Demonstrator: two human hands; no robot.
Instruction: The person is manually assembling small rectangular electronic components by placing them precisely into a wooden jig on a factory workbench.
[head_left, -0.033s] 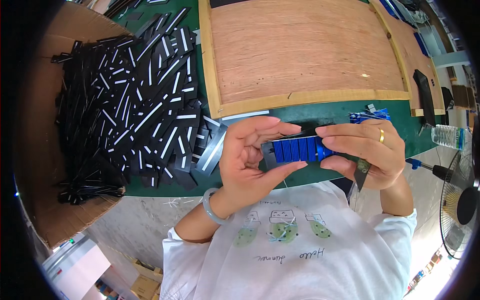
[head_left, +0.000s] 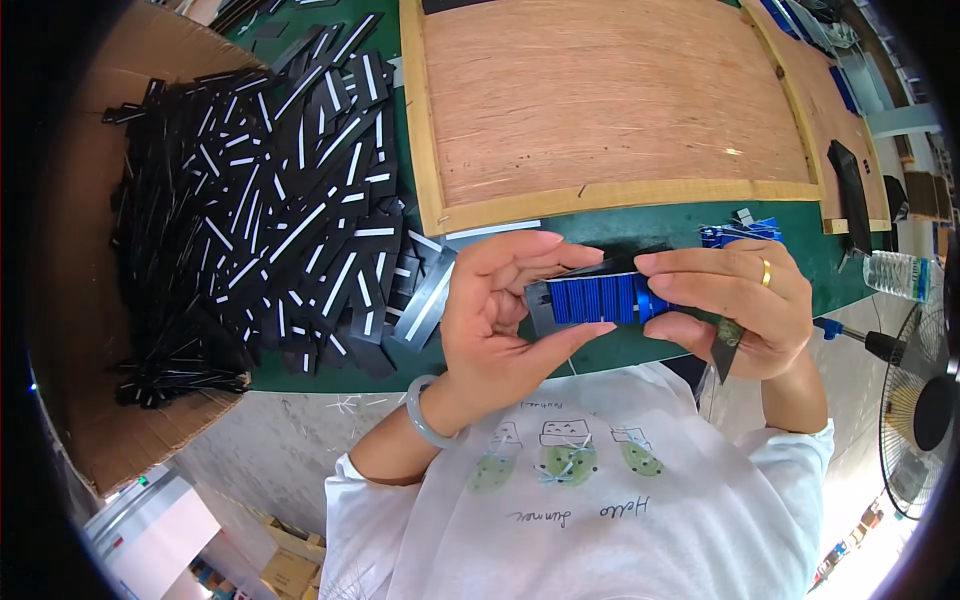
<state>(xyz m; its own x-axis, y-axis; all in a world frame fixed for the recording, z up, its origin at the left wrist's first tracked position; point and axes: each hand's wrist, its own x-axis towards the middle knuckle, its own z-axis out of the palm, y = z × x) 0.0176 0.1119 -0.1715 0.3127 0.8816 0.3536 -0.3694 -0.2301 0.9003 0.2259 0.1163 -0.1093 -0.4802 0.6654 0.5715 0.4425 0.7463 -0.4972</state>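
A blue, ribbed piece (head_left: pixel 592 300) lies against a dark flat backing, held up over the near edge of the green table. My left hand (head_left: pixel 485 325) curls round its left end, thumb along the lower side and fingers bent over the top. On the right, my right hand (head_left: pixel 755 300) pinches the other end between thumb and fingers. A dark pointed strip (head_left: pixel 726 355) sticks out below the right palm. Just beyond that hand is a small pile of blue pieces (head_left: pixel 740 233) with thin white strands.
To the left, a cardboard box (head_left: pixel 190 50) spills many black strips with white stripes (head_left: pixel 270 220) onto the green table (head_left: pixel 610 218). A wood-framed plywood board (head_left: pixel 620 110) lies at the back. A clear plastic bottle (head_left: pixel 892 273) and a fan (head_left: pixel 925 410) are at right.
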